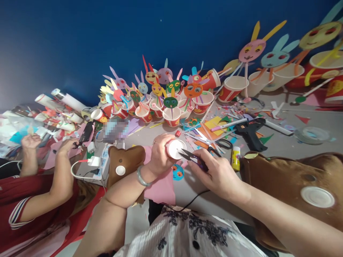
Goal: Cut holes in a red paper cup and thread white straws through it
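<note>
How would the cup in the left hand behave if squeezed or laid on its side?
The cup is probably light, since it resembles the thin-walled paper cups behind it. Being hollow and thin, it could dent under a firm squeeze from the left hand. Its round end suggests it may roll.

Cup (pixel 175 148): paper, smooth. Scissors (pixel 193 159): dark metal blades, smooth. Glue gun (pixel 251 134): black plastic. Tape roll (pixel 313 135): clear plastic, glossy. Brown cushion (pixel 273 178): napped cloth. Pink sheet (pixel 164 187): paper, matt. Tabletop (pixel 193 187): smooth, matt.
</note>
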The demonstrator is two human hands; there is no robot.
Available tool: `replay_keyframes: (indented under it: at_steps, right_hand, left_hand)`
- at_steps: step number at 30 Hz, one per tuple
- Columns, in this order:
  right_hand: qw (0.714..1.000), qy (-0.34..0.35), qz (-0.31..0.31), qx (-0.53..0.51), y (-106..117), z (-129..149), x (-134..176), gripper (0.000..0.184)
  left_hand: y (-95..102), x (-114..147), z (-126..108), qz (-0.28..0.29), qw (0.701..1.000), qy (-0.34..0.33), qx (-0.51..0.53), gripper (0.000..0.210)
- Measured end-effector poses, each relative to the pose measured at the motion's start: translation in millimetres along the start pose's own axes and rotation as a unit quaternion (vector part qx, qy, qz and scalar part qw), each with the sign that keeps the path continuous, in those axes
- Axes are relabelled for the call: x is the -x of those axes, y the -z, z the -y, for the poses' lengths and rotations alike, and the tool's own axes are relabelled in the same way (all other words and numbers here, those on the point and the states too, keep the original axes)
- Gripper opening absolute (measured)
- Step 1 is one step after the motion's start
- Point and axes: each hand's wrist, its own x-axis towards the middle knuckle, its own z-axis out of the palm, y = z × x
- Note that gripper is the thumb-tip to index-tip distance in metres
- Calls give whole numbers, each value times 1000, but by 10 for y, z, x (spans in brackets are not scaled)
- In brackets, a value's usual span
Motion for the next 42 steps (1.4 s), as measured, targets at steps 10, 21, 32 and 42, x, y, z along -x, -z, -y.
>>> replay_keyframes:
  at_steps: [10, 21, 32, 42]
  right_hand:
    - [1000, -7, -6, 10, -43, -29, 4, 30]
    - [994, 6, -26, 104, -47, -63, -8, 33]
    - [989, 9, -6, 151, -4, -20, -23, 34]
    - [991, 7, 9, 137, 11, -7, -29, 33]
  left_hand:
    - [-32, 6, -21, -6, 993, -64, -96, 68]
    - [-38, -37, -76, 13, 990, -87, -108, 63]
    - [-17, 9, -74, 18, 990, -67, -122, 62]
    - [-10, -4, -76, 20, 994, -45, -96, 65]
